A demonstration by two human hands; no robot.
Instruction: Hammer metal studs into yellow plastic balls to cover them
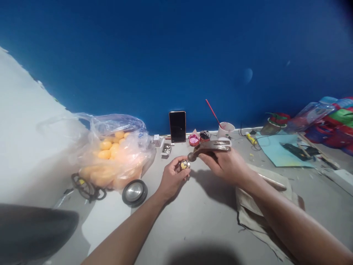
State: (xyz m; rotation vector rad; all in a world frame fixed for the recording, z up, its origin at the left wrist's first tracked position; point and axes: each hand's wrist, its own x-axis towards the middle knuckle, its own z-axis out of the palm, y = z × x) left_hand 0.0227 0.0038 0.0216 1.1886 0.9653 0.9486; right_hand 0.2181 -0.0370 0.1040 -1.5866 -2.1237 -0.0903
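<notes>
My left hand [173, 176] is closed around a small yellow ball [185, 165] dotted with shiny metal studs, held just above the tabletop. My right hand [224, 165] grips a worn metal claw hammer [209, 147] close to its head. The hammer's round face is right beside the top of the studded ball; whether they touch I cannot tell. Behind my left hand, a small open box [166, 150] holds silver tacks or studs. A large clear plastic bag [121, 147] of yellow balls stands to the left.
A phone [177, 127] leans upright against the blue wall. Near it are two small decorated cups [194, 138] and a white cup [226, 129] with a red stick. A round metal-centred lid [134, 192], folded cloth [253, 209] and light-blue sheet [275, 147] lie around the table.
</notes>
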